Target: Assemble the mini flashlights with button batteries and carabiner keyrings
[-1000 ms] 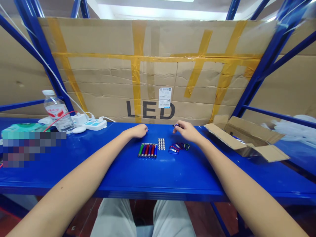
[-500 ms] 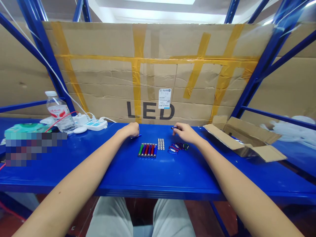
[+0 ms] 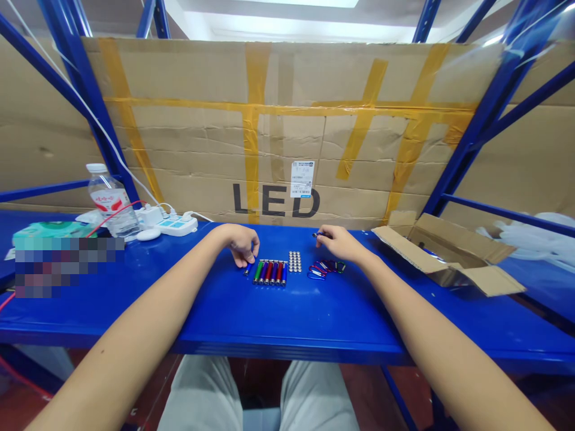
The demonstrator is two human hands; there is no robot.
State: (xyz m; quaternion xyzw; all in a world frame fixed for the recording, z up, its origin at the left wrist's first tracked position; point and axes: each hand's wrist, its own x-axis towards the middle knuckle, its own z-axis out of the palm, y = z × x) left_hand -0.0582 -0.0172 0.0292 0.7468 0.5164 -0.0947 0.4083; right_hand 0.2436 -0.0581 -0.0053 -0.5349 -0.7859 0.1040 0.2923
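My left hand (image 3: pixel 243 244) is closed on a blue mini flashlight (image 3: pixel 248 269), a slim metal tube that slants down to the table. Right beside it, several mini flashlights (image 3: pixel 271 273) lie in a row, green, purple, red and blue, with silver ends. My right hand (image 3: pixel 335 240) pinches a small dark blue tube-like piece (image 3: pixel 320 234) above the table; the fingers cover part of it. Between the hands, silver button cells (image 3: pixel 294 261) are set out in a grid. Coloured carabiners (image 3: pixel 324 269) lie in a cluster below my right hand.
An open cardboard box (image 3: pixel 442 254) stands at right on the blue table (image 3: pixel 287 326). A bottle (image 3: pixel 113 203), a power strip (image 3: pixel 177 224) and a green packet (image 3: pixel 51 230) are at left. A large taped carton (image 3: pixel 193 149) walls the back, between blue posts.
My left hand has come nearer and turned, and its blue flashlight now points down beside the left end of the row. My right hand stays nearly still with its piece.
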